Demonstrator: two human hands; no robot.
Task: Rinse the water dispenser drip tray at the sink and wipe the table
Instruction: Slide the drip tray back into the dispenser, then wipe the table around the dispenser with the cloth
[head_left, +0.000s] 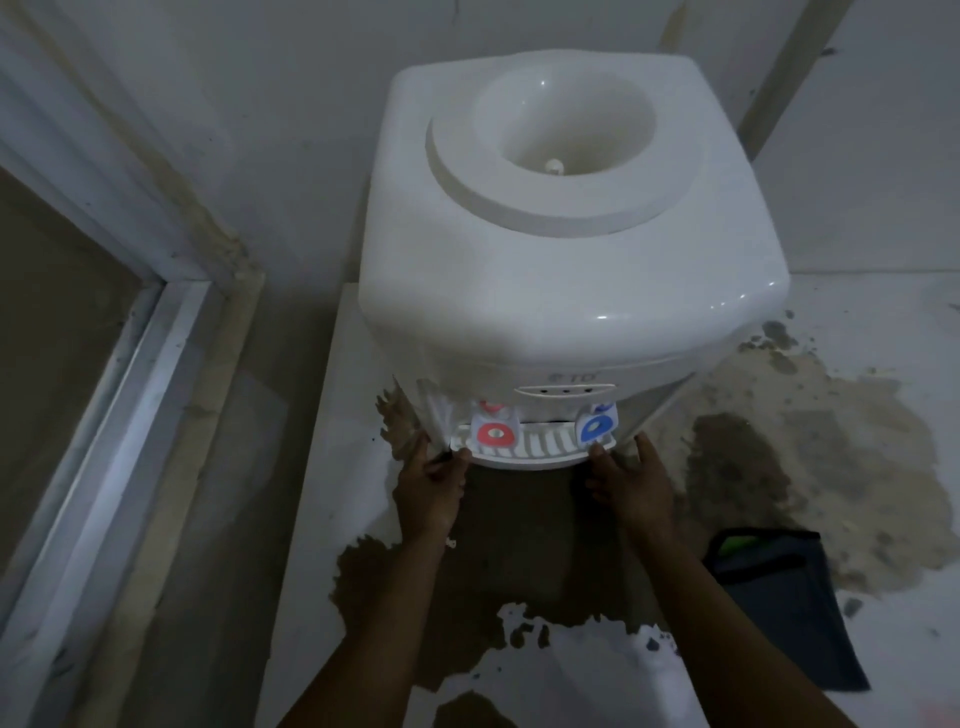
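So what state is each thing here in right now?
Water dispenser: upright, no bottle on top.
Drip tray: still seated in the dispenser.
Left hand: grips the tray's left end.
Right hand: fingers straight, touching the tray's right end.
Table: top coating peeled off in patches.
Dark bag: lying flat on the table.

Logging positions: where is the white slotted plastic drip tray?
Head view, centre: drip tray on the white dispenser's front, under red tap and blue tap, between left hand and right hand.
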